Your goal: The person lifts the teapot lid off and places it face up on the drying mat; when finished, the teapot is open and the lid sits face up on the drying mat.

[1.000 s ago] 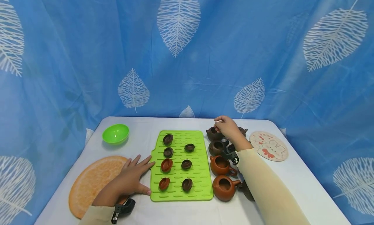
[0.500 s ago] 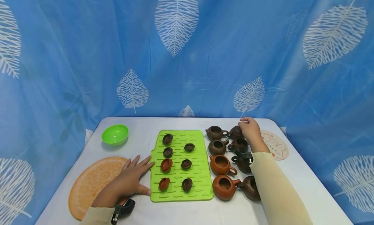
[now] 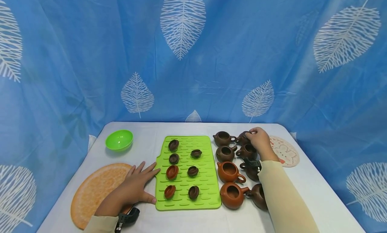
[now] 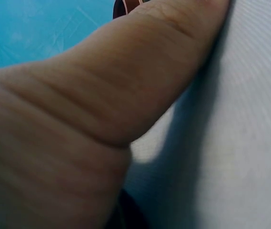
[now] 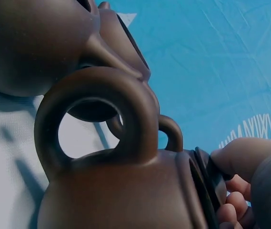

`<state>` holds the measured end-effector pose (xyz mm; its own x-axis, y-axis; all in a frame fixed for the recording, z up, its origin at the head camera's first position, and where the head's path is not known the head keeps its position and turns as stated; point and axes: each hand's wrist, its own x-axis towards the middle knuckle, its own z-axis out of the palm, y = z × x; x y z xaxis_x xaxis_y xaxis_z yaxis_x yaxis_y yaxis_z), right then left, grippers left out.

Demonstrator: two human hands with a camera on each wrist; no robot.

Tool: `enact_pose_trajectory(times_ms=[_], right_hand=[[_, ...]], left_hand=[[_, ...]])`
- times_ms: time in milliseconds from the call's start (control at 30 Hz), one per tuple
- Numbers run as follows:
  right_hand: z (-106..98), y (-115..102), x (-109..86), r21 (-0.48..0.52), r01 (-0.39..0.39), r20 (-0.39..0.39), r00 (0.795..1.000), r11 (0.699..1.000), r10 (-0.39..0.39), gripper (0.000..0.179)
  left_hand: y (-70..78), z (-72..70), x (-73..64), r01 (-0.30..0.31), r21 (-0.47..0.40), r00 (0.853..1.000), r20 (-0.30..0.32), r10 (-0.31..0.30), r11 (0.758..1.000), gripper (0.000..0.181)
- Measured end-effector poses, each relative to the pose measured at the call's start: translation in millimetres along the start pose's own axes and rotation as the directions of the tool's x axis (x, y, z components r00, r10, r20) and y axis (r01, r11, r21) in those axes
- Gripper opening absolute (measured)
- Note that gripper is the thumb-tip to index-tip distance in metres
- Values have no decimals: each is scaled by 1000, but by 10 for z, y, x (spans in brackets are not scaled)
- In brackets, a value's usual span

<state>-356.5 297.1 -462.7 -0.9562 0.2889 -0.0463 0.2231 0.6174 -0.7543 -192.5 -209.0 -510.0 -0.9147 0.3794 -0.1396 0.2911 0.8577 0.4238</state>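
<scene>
At the back right, my right hand (image 3: 258, 140) reaches over a dark brown teapot (image 3: 242, 139). In the right wrist view, its thumb and fingers pinch a dark lid (image 5: 210, 177) at that pot's mouth. Part of the lid is hidden behind the fingers in the head view. My left hand (image 3: 139, 186) lies flat with spread fingers, its fingertips and thumb at the left edge of a green mat (image 3: 184, 204). Several small brown and reddish lids lie on this mat, among them a reddish lid (image 3: 172, 172). The left thumb (image 4: 125, 71) fills much of the left wrist view.
Two columns of small teapots stand right of the mat, including an orange-brown teapot (image 3: 232, 196) without a lid. A green bowl (image 3: 119, 141) sits at the back left. An orange round mat (image 3: 93, 189) lies under the left forearm, and a rabbit coaster (image 3: 287, 152) lies far right.
My right hand has moved right from the back left teapot to the back right one, then lowered onto its lid. The left hand has stayed in place.
</scene>
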Motion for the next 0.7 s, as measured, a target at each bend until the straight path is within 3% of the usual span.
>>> enact_pose_trajectory(times_ms=[400,700], right_hand=[[5,45,5,-5,62,-56,996,998,-63,32],[41,71,-2,124,134,-184,977,983,-110,36]], left_hand=[[8,-12,0,-8,-12,1000,-4,8,1000,126],[1,3,11,-3,-3,1000,0,3,1000,126]])
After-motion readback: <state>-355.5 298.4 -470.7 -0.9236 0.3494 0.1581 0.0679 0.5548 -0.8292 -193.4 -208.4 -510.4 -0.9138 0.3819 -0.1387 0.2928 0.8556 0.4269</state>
